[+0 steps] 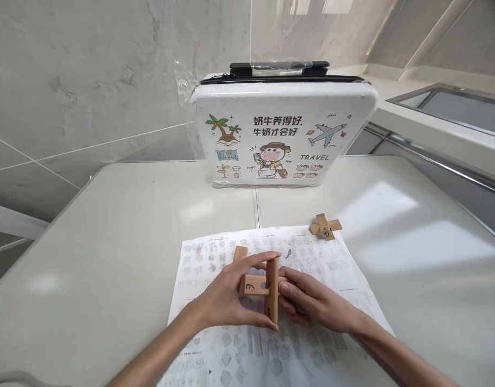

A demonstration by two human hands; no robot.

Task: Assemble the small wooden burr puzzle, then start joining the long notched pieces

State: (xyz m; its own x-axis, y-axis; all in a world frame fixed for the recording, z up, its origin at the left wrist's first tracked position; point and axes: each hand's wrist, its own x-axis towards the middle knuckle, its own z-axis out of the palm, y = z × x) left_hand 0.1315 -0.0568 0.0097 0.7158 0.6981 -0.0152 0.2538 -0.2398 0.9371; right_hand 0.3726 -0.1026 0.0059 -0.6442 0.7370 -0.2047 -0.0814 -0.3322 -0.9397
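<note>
Both hands meet over a printed instruction sheet (312,258) on a white table (122,236). My left hand (225,295) pinches a wooden puzzle assembly (266,287) between finger and thumb: an upright bar crossed by a horizontal block with marks on it. My right hand (312,301) is closed against the same assembly from the right, fingertips on the pieces. A loose wooden bar (240,252) lies on the sheet just behind my left hand. A finished wooden cross puzzle (325,227) sits at the sheet's far right corner.
A white cartoon-printed case (283,134) with a black handle stands upright at the table's back edge. A counter with a metal sink (453,105) runs along the right. Grey tiled wall behind.
</note>
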